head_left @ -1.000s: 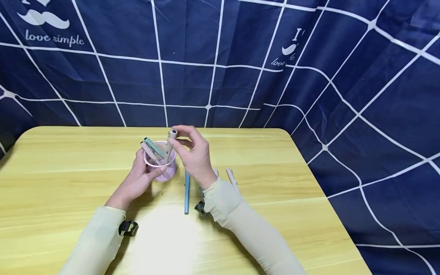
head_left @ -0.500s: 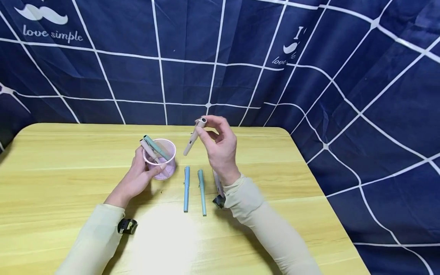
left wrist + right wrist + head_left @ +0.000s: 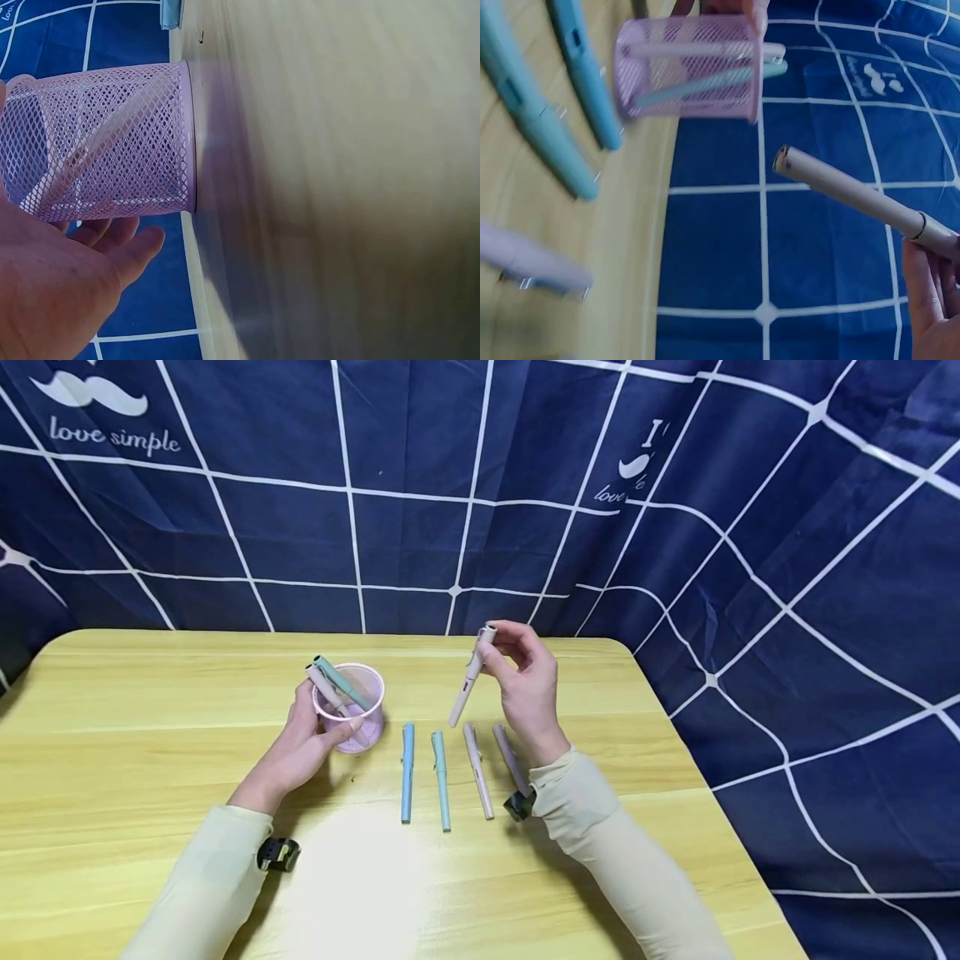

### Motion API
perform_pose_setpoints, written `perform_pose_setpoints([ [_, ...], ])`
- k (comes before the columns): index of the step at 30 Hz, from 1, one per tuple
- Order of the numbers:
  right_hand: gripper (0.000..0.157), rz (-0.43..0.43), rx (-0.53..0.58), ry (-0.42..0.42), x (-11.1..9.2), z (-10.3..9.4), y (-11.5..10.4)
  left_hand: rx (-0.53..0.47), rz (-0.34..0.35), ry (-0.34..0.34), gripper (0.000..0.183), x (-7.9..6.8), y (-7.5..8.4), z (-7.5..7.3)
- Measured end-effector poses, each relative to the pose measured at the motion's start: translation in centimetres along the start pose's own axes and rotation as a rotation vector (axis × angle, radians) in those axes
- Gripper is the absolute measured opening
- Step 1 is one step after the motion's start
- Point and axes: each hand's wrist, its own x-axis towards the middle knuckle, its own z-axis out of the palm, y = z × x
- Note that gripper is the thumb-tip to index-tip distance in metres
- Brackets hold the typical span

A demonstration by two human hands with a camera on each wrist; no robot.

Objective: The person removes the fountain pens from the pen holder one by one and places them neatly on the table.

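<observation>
At the middle right of the head view, the right hand point(image 3: 528, 693) pinches a pale greyish-pink capped pen point(image 3: 467, 685) near its upper end between thumb and fingers, the pen slanting down to the lower left, clear of the desk point(image 3: 187, 760); the right wrist view cuts this hand off at its right edge. Left of centre, the left hand point(image 3: 300, 752) holds a pink mesh pen cup point(image 3: 372, 733), thumb on the near rim; its other fingers are mostly hidden behind the cup in the head view, though the left wrist view shows several at its far side. In the cup lean a pale pink pen point(image 3: 327, 691) and a green pen point(image 3: 341, 681), their lower parts hard to make out through the mesh. At lower centre lie a blue pen point(image 3: 407, 772), a teal pen point(image 3: 441, 781) and a lilac pen point(image 3: 478, 772), side by side and apart; a second lilac pen point(image 3: 509, 758) is partly covered by the right wrist and its black wrist device point(image 3: 519, 806). The pens in the right wrist view are blurred and cropped at its left edge. On the navy grid curtain point(image 3: 412, 535), a fold breaks the upper-right lettering.
</observation>
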Motion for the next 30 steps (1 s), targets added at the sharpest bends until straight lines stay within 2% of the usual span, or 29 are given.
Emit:
perform_pose_setpoints([
  [7,0.025,0.157,-0.044,0.004,-0.2,-2.2,0.5,-0.036,0.000,-0.005,0.077,-0.1,0.0,-0.1],
  [19,0.028,0.456,-0.244,-0.096,-0.3,-6.6,1.6,-0.027,0.012,0.008,0.078,0.0,0.0,-0.1],
  [26,0.026,0.569,-0.403,-0.211,-0.9,-8.8,3.2,0.003,0.019,0.013,0.078,0.0,0.2,0.1],
  [30,0.024,0.682,-0.460,-0.298,-1.2,-9.8,4.2,0.036,0.000,0.023,0.079,0.0,0.1,0.0],
])
